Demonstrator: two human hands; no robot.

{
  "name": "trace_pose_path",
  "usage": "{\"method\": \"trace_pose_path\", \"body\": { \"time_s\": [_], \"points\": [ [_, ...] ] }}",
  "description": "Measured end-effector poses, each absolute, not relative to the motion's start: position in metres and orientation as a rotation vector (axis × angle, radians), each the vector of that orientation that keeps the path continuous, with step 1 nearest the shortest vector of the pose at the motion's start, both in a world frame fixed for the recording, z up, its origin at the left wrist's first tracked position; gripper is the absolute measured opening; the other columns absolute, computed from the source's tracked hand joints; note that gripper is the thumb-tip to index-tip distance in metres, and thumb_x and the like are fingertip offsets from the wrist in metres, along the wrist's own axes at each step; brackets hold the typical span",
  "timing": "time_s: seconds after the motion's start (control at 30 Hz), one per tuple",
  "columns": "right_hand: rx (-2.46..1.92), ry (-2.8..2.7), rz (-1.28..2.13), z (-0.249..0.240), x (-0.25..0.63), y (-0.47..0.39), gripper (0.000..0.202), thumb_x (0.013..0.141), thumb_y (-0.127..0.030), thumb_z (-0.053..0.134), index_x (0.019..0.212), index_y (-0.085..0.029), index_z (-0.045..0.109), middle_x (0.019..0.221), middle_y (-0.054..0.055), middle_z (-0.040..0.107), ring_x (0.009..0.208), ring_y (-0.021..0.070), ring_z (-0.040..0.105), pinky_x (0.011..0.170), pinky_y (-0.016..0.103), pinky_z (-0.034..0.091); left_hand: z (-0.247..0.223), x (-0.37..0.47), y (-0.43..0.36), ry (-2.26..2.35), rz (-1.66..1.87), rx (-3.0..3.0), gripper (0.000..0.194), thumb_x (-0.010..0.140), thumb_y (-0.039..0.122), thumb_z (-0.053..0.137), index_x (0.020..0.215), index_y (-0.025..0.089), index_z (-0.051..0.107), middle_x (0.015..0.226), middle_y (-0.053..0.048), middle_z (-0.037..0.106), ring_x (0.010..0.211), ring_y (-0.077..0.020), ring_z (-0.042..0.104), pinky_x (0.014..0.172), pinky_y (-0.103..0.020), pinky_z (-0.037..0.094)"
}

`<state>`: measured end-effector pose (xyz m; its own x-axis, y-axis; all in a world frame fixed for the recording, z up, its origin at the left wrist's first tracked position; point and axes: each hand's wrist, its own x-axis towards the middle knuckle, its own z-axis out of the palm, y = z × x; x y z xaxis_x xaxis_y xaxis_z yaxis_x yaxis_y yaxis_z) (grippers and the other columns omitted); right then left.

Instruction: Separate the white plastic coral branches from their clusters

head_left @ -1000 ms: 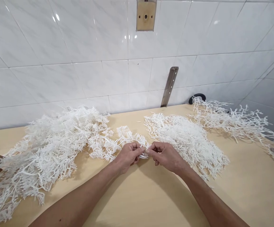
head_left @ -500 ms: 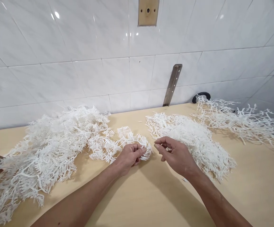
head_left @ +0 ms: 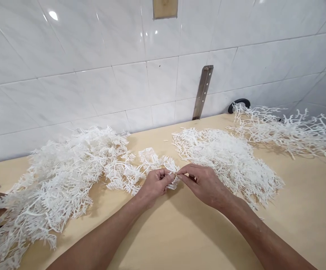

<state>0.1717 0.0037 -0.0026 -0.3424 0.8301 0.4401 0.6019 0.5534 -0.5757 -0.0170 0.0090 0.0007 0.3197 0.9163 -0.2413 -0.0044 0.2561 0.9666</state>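
Note:
My left hand (head_left: 155,184) pinches a small white branched sprig (head_left: 170,164) between thumb and fingers, over the wooden table. Directly to its right, my right hand (head_left: 200,183) has its thumb and index finger pressed together, touching the sprig close to the left fingertips. Whatever lies between the right fingertips is too small to make out. Loose white branched pieces (head_left: 125,174) lie just left of my left hand. Behind and right of my right hand spreads a pile of thin white twigs (head_left: 224,153).
A large heap of white branched pieces (head_left: 67,172) covers the left side of the table (head_left: 179,240). Longer white branches (head_left: 289,131) lie at the back right, by a black ring-shaped object (head_left: 239,103). A metal bracket (head_left: 203,92) stands against the tiled wall.
My right hand has moved left, its fingertips closing together and meeting the sprig at my left fingertips. The camera view has shifted slightly.

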Motion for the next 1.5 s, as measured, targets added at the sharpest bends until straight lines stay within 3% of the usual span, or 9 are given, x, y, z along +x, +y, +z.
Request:
{"method": "trace_pose_path", "body": {
  "time_s": [0.17,0.57,0.8,1.1,1.33,1.5],
  "points": [
    [-1.178,-2.122,0.472,0.000,0.174,0.001,0.017,0.095,-0.024,0.053,0.093,-0.022,0.070,0.090,0.003,0.072,0.073,0.0160,0.065,0.067,0.029,0.048,-0.003,-0.016,0.007,1.103,0.873,1.221,0.047,0.075,0.061,0.069,0.072,0.016,0.056,0.052,0.006,0.042,0.046,-0.0065,0.032,0.046,-0.022,0.023],
    [-1.224,-2.144,0.538,-0.006,0.174,0.004,0.020,0.096,-0.024,0.050,0.095,-0.024,0.069,0.085,0.002,0.070,0.071,0.0160,0.062,0.065,0.028,0.046,-0.013,-0.014,0.003,1.174,0.949,1.558,0.033,0.090,0.044,0.056,0.075,0.016,0.058,0.065,0.001,0.051,0.063,-0.0123,0.044,0.060,-0.025,0.035],
    [-1.209,-2.175,0.577,-0.003,0.170,0.004,0.022,0.098,-0.021,0.046,0.101,-0.023,0.068,0.096,0.004,0.072,0.081,0.0164,0.066,0.073,0.030,0.048,-0.005,-0.015,0.004,1.195,0.932,1.593,0.034,0.089,0.044,0.055,0.071,0.016,0.058,0.065,0.000,0.053,0.062,-0.0128,0.045,0.060,-0.025,0.036],
    [-1.265,-2.190,0.478,-0.004,0.165,0.005,0.022,0.096,-0.017,0.047,0.097,-0.020,0.069,0.088,0.004,0.071,0.079,0.0168,0.065,0.075,0.030,0.048,-0.009,-0.017,0.016,1.174,0.815,1.582,0.037,0.085,0.049,0.058,0.067,0.018,0.055,0.060,0.000,0.051,0.060,-0.0141,0.046,0.055,-0.024,0.034],
    [-1.326,-2.146,0.331,-0.008,0.157,0.006,0.019,0.094,-0.014,0.050,0.087,-0.019,0.067,0.080,0.002,0.069,0.069,0.0135,0.061,0.066,0.025,0.043,-0.018,-0.020,0.021,1.164,0.806,1.566,0.046,0.084,0.062,0.056,0.070,0.019,0.052,0.063,0.002,0.047,0.060,-0.0143,0.045,0.055,-0.025,0.035],
    [-1.359,-2.102,0.229,-0.016,0.151,0.008,0.017,0.089,-0.010,0.051,0.080,-0.018,0.063,0.074,0.001,0.065,0.065,0.0134,0.057,0.061,0.024,0.039,-0.011,-0.016,0.017,1.228,0.835,1.625,0.046,0.084,0.061,0.055,0.068,0.019,0.052,0.064,0.000,0.050,0.062,-0.0153,0.044,0.058,-0.027,0.036]
  ]
}}
